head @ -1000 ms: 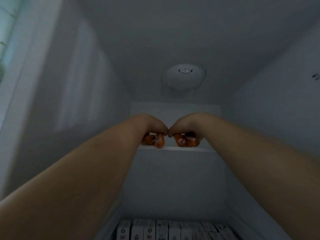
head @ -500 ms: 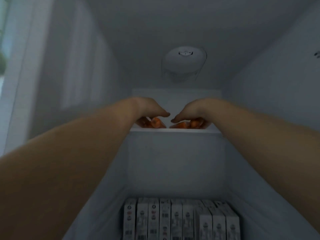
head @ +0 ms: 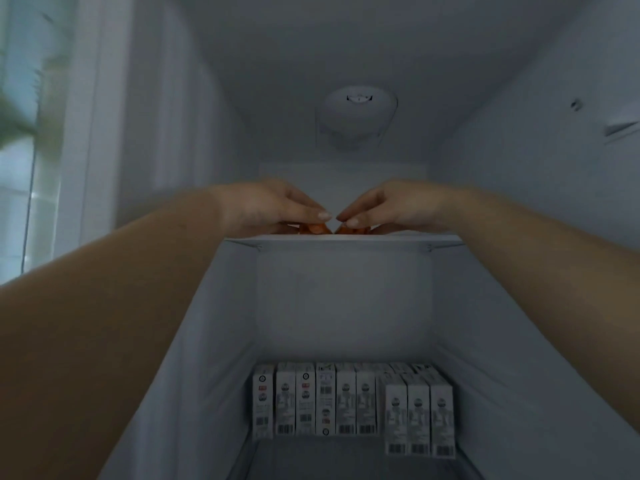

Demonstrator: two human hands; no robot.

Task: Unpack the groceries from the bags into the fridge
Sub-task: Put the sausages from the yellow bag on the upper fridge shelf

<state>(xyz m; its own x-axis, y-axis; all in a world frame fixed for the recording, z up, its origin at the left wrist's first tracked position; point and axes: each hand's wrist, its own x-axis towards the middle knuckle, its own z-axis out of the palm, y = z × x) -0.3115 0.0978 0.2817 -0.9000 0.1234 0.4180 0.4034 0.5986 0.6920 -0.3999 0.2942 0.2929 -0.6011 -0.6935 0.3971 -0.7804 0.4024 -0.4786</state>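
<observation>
Deep inside the dim white fridge [head: 346,306], on its top shelf [head: 346,240], the left hand [head: 273,206] and the right hand [head: 391,206] lie knuckles-up with near-straight fingers resting over small orange items [head: 315,229] – directly beneath both sets of fingertips, equally near each – whether any is pinched I cannot tell.

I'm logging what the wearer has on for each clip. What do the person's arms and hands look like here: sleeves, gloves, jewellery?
Both forearms are bare as far as the frame shows, with no sleeves in view. The left hand and right hand wear no gloves. No rings, watch or bracelets show on the visible parts. The fingernails look short and unpainted. The light is dim, so finer marks cannot be told.
</observation>
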